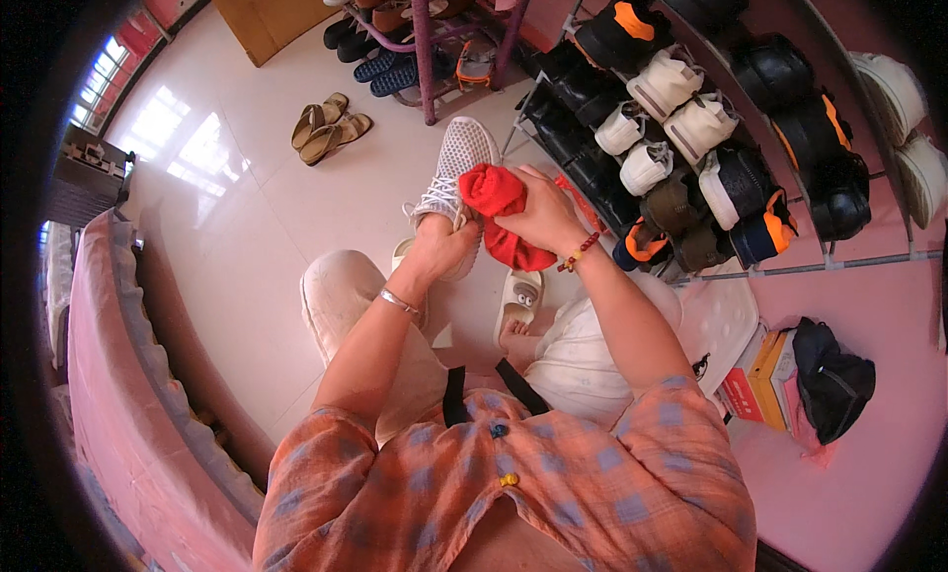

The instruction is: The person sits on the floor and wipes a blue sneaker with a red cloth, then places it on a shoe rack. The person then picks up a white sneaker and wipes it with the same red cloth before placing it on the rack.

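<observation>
My left hand (444, 242) is inside the ankle opening of a white mesh sneaker (465, 148), its thumb outside along the collar. The sneaker's toe points away from me and its white laces are tied. In my right hand (544, 213) is a bunched red cloth (492, 189), pressed against the sneaker's side. Part of the cloth hangs below that hand. Beneath the hands, my foot rests in a cream slide sandal (521, 298) with cartoon eyes on its strap.
A metal shoe rack (785, 268) full of shoes stands at the right. Tan sandals (326, 128) lie on the tiled floor ahead, near a pink-legged stand (422, 54) holding more shoes. A pink-covered bed (111, 365) runs along the left. Boxes (763, 379) and a black cap (833, 379) are at the right.
</observation>
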{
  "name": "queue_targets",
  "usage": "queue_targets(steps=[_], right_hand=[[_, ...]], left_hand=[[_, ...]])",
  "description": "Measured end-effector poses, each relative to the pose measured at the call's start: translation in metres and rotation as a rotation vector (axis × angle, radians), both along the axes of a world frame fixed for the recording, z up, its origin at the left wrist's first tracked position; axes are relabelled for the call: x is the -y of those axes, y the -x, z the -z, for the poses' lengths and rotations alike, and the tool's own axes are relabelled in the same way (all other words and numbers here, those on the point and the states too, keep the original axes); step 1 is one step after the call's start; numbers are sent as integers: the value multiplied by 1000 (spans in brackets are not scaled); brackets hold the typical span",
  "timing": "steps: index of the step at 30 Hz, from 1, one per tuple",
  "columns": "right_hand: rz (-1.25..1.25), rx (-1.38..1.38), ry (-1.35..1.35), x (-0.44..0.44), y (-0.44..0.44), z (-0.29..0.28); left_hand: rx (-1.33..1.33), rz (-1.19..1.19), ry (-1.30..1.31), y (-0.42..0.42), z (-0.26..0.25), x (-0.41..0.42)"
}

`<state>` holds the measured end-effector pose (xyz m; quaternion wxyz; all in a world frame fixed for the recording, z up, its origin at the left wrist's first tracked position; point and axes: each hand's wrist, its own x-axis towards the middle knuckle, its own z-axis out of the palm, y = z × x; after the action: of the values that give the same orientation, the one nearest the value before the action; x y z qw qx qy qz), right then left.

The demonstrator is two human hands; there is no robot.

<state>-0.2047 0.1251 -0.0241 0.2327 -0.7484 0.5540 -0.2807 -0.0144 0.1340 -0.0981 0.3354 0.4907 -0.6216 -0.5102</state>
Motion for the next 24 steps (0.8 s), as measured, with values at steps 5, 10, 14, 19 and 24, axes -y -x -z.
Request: queue_targets(steps=[5, 10, 14, 19, 24], right_hand=[[211, -30, 266, 16, 1, -19], [166, -82, 301, 27, -8, -11], [175, -58, 281, 10, -15, 1], [-37, 525, -280, -10, 1, 12], [-89, 561, -226, -9, 19, -26]], left_hand=[[149, 67, 294, 5, -13, -6], [27, 101, 369, 15, -14, -7], [-125, 10, 265, 13, -9, 3], [-342, -163, -250, 9, -30, 7], [-342, -223, -179, 1, -53, -17]])
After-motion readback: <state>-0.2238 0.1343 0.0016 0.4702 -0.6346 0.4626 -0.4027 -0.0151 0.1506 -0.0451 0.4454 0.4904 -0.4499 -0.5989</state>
